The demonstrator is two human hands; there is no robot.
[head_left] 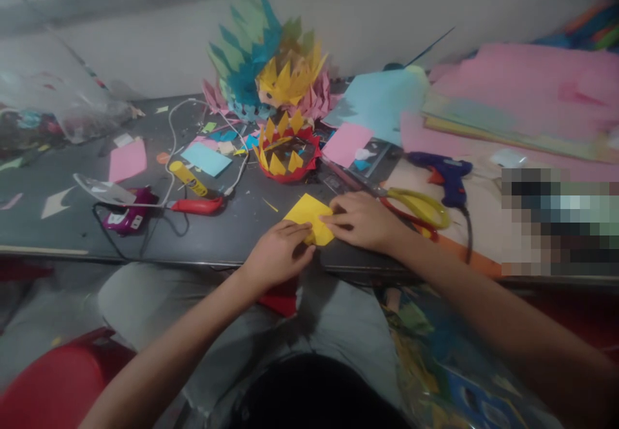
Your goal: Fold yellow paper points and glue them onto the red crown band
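Note:
A piece of yellow paper (305, 206) lies near the table's front edge, turned so that one corner points away from me. My left hand (280, 251) closes on its near left part, fingertips pressed on the paper. At its right side, my right hand (362, 219) grips the edge with the fingers bent together. Whether the paper is folded under my fingers is hard to make out. Just beyond it stands a red and yellow paper crown (289, 151) with pointed tips.
Scissors with yellow handles (420, 208) and a blue glue gun (447, 172) lie to the right. On the left are a glue stick (188, 179), a red cutter-like tool (198, 206) and a purple power adapter (130, 213) with cords. Stacked paper crowns (271, 74) stand behind.

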